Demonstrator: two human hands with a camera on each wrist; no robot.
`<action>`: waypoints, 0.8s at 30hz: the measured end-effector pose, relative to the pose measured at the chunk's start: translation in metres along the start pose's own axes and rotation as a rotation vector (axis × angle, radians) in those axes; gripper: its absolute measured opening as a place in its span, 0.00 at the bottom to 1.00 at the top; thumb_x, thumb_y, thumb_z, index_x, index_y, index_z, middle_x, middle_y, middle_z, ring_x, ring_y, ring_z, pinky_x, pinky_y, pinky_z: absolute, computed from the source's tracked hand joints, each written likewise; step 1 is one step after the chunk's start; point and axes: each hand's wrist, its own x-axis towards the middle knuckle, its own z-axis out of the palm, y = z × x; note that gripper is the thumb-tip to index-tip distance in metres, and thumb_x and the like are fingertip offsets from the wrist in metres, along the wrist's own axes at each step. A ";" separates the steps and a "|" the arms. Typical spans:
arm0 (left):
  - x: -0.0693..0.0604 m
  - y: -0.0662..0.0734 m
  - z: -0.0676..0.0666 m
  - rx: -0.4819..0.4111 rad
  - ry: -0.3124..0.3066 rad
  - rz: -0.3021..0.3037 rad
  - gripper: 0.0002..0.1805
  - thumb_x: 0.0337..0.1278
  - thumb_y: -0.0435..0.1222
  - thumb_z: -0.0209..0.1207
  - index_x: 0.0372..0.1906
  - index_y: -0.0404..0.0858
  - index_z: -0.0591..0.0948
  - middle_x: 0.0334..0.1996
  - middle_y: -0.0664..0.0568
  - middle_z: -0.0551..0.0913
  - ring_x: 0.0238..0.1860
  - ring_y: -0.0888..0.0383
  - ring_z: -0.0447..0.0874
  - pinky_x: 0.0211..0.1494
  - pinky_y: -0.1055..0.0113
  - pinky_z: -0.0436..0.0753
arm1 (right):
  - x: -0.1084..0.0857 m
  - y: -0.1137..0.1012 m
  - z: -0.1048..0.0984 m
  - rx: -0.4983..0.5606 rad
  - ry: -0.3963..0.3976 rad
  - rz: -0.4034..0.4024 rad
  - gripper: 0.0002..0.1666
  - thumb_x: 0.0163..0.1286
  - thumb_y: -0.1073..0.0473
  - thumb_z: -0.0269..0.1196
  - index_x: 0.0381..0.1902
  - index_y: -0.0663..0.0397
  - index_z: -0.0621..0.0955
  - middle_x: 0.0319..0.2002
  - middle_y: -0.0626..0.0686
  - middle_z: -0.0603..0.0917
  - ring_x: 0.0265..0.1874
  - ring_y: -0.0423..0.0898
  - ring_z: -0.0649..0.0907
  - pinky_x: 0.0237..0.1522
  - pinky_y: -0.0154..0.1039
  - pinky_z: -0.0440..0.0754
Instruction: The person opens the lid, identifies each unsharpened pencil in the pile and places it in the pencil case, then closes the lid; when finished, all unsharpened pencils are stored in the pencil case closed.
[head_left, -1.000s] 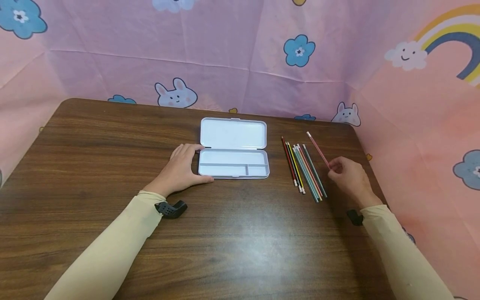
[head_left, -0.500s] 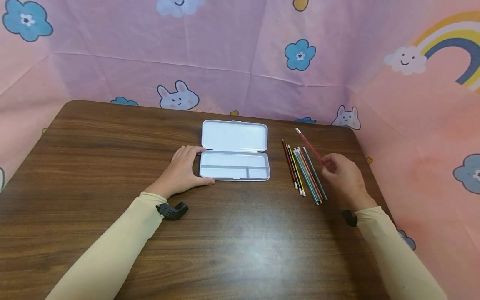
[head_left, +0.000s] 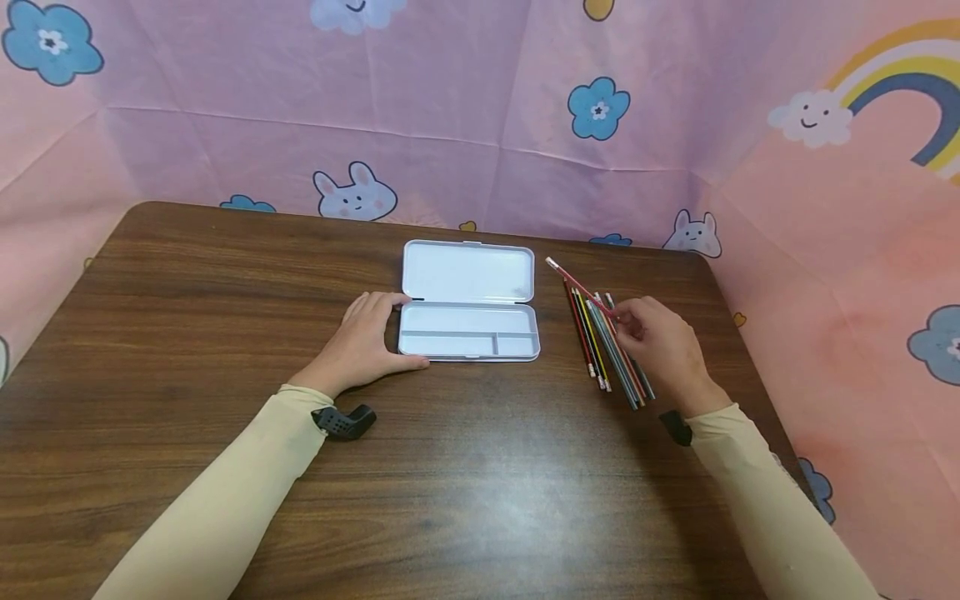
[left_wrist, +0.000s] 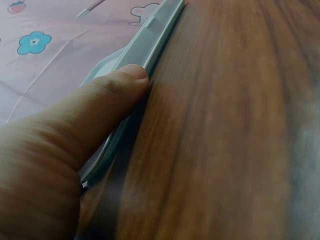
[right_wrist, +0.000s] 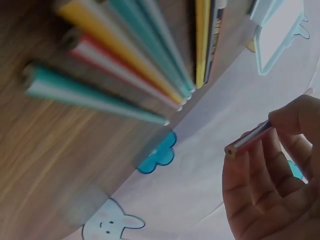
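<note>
An open white pencil case lies on the table, its lid folded back. My left hand grips the case's left end, with the thumb along the front edge and a finger by the hinge; the left wrist view shows the thumb against its side. My right hand pinches a red-pink pencil between thumb and fingers. Its white eraser end points up-left, and the other end faces the camera in the right wrist view. Beneath and beside this hand lie several pencils, partly hidden by it.
Dark wood-grain table surrounds the case and pencils. A printed pink cloth hangs behind the far edge and along both sides. Inside the case, a divider separates the front compartments. Each wrist wears a black device.
My right hand has lifted the red-pink pencil and carried it left, over the other pencils and closer to the case. The left hand stays on the case.
</note>
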 end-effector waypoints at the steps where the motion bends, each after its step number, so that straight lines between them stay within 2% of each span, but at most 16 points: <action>1: 0.000 0.000 0.000 0.000 0.000 0.000 0.57 0.43 0.63 0.76 0.74 0.38 0.66 0.69 0.44 0.70 0.71 0.46 0.64 0.83 0.45 0.48 | 0.001 -0.002 0.001 -0.004 0.001 -0.008 0.10 0.69 0.67 0.65 0.47 0.57 0.85 0.39 0.54 0.84 0.36 0.50 0.85 0.36 0.51 0.85; 13: 0.000 0.000 0.001 -0.004 0.001 0.006 0.58 0.42 0.63 0.76 0.74 0.38 0.66 0.69 0.44 0.70 0.69 0.46 0.65 0.81 0.45 0.51 | 0.014 -0.024 0.015 -0.025 0.058 -0.136 0.10 0.67 0.67 0.68 0.45 0.51 0.88 0.37 0.50 0.85 0.33 0.47 0.82 0.33 0.46 0.82; 20: -0.001 0.000 -0.001 -0.005 -0.001 0.003 0.57 0.43 0.63 0.76 0.74 0.38 0.66 0.69 0.43 0.70 0.69 0.46 0.65 0.81 0.45 0.50 | 0.022 -0.042 0.027 -0.027 0.019 -0.228 0.09 0.69 0.64 0.70 0.46 0.49 0.89 0.37 0.49 0.84 0.32 0.46 0.79 0.30 0.43 0.79; 24: 0.000 0.001 -0.001 -0.002 -0.001 0.000 0.57 0.43 0.63 0.76 0.74 0.38 0.66 0.69 0.44 0.70 0.69 0.46 0.65 0.81 0.46 0.51 | 0.028 -0.053 0.037 -0.023 0.004 -0.289 0.09 0.69 0.65 0.69 0.46 0.50 0.89 0.38 0.50 0.86 0.35 0.47 0.81 0.33 0.43 0.82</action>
